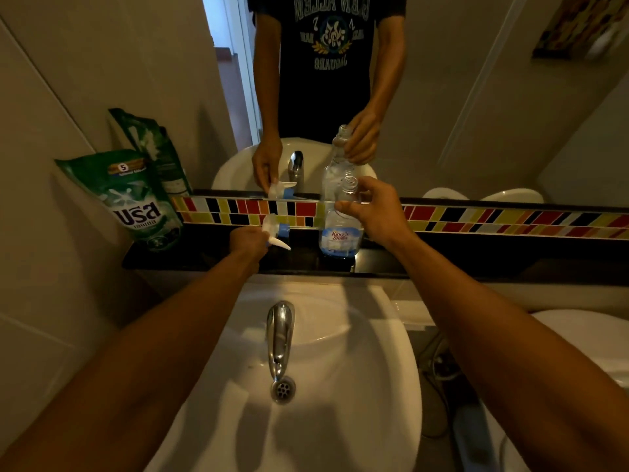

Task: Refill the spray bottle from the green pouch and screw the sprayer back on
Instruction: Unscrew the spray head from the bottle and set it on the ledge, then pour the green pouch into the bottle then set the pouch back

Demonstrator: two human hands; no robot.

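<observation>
Head view only. Left hand (pixel 247 240) closed round sprayer (pixel 276 231), lifted just above black shelf (pixel 204 258), left of bottle. Right hand (pixel 372 212) wrapped loosely on neck of spray bottle (pixel 340 229); exact grip pressure unclear. Bottle upright on shelf, mouth open, looks nearly empty. Green pouch (pixel 136 195) leaning against wall at shelf's left end, well apart from both hands, untouched, apparently unopened.

Progress, judged: sprayer off, so step one done. Left: set sprayer down, pick up and open pouch, pour, screw sprayer back on. Early stage.

Counts: one bottle, one sprayer, one pouch, plus mirror copies of each. One sink (pixel 374 386), one tap (pixel 279 335), one drain (pixel 283 389). Two hands, apart.
</observation>
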